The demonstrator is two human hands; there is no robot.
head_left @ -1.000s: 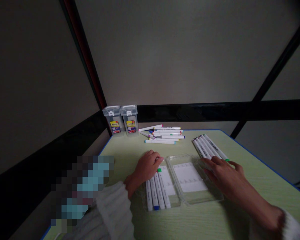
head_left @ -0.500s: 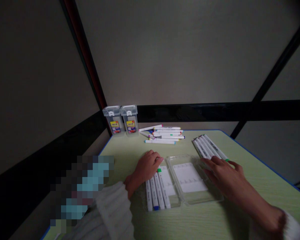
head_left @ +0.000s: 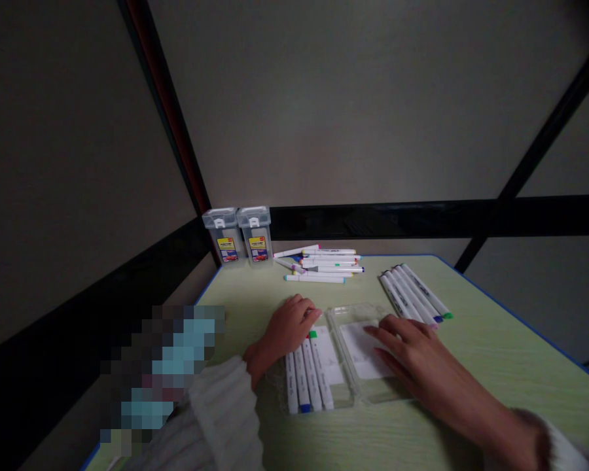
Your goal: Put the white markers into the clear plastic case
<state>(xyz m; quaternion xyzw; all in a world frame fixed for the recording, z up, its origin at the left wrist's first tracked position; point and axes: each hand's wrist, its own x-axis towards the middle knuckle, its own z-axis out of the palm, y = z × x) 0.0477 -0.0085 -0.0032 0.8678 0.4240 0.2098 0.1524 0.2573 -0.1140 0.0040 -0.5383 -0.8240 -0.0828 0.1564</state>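
A clear plastic marker case (head_left: pixel 349 313) lies open on the green table (head_left: pixel 495 353). Its left half holds several white markers (head_left: pixel 308 379). My left hand (head_left: pixel 285 330) rests on the top ends of those markers, fingers curled loosely over them. My right hand (head_left: pixel 412 353) lies flat with fingers spread on the case's right half, over its white paper insert (head_left: pixel 360 340). A row of several white markers (head_left: pixel 412 294) lies on the table just beyond my right hand, apart from it.
A loose pile of white markers (head_left: pixel 324 263) lies at the back of the table. Two closed grey plastic boxes (head_left: pixel 239 235) with yellow labels stand at the back left corner. Dark frame bars run behind the table. A blurred patch sits at lower left.
My right hand has slid left from the edge by the marker row onto the case's right half. My left hand has stayed put.
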